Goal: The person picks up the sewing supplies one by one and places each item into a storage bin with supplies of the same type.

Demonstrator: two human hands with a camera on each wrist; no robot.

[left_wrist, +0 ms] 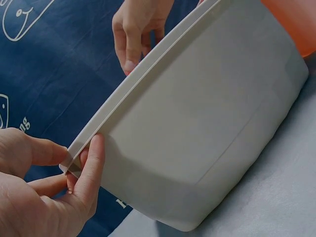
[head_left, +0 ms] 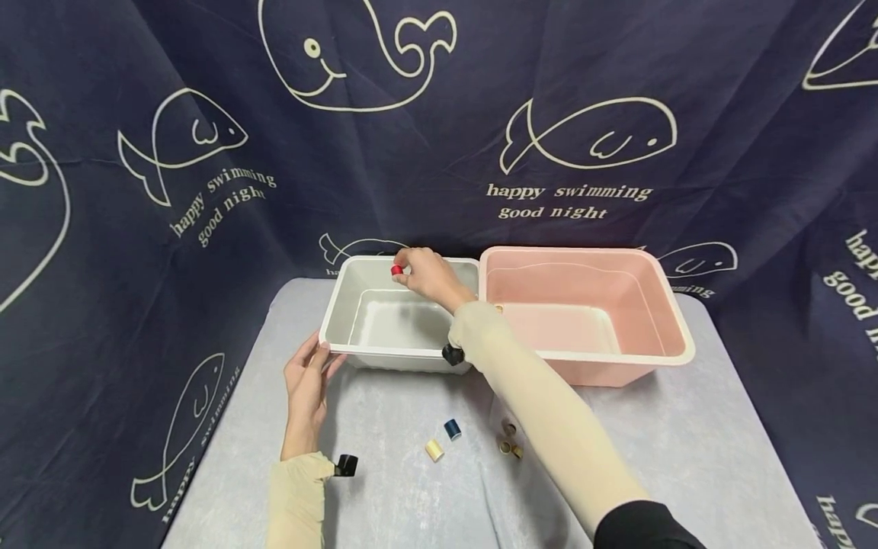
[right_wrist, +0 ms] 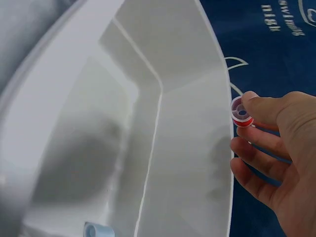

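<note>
My right hand (head_left: 432, 276) pinches a small red thread spool (head_left: 396, 270) between thumb and fingertips, above the white plastic bin (head_left: 389, 352) toward its far side. In the right wrist view the hollow end of the red spool (right_wrist: 242, 118) faces the camera, beside the bin's rim. My left hand (head_left: 306, 381) grips the near left corner of that bin's rim, thumb over the edge and fingers beneath. Inside the bin lies a pale blue spool (right_wrist: 100, 230), hidden from the head view by my right arm.
A pink bin (head_left: 604, 372) stands against the white one on the right, a small spool (head_left: 498, 309) showing at its left side. On the grey cloth lie a yellow spool (head_left: 434, 450), a navy spool (head_left: 452, 429) and several brownish spools (head_left: 505, 447). Behind hangs a navy curtain (head_left: 411, 168).
</note>
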